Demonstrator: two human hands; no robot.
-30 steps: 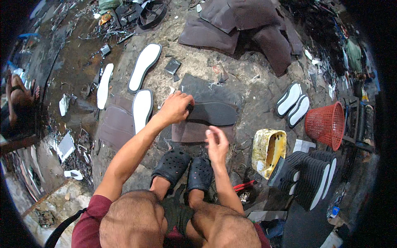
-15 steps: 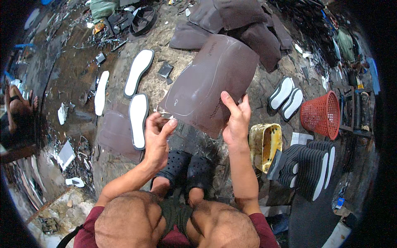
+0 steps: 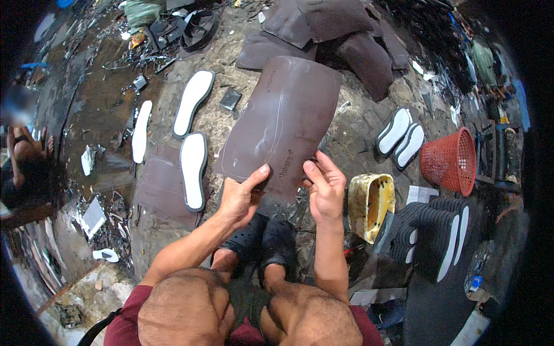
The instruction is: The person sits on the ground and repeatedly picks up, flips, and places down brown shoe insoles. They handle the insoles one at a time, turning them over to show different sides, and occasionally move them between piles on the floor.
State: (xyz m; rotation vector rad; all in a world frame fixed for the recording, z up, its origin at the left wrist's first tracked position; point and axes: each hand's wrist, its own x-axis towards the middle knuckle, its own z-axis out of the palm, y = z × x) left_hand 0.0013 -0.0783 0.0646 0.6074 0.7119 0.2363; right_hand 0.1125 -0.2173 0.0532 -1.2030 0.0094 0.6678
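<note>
A brown rubber-like sheet, marked with pale sole-shaped outlines, is held up in front of me at a tilt. My left hand grips its near edge, thumb on top and fingers underneath. At the near right corner my right hand pinches the same sheet between thumb and fingers. To the left on the ground lie two white-topped soles with dark rims, a far sole and a near sole. The near one partly covers another brown sheet. A narrow white sole piece lies further left.
Brown sheets are piled at the far side. On the right are paired soles, a red basket, a yellow-lined container and stacked dark soles. Scraps litter the ground. Another person sits at far left.
The brown sheet has swung left and come nearer, turning more upright. My left hand has shifted from its corner onto the near edge, and my right hand has slid to the near right corner.
</note>
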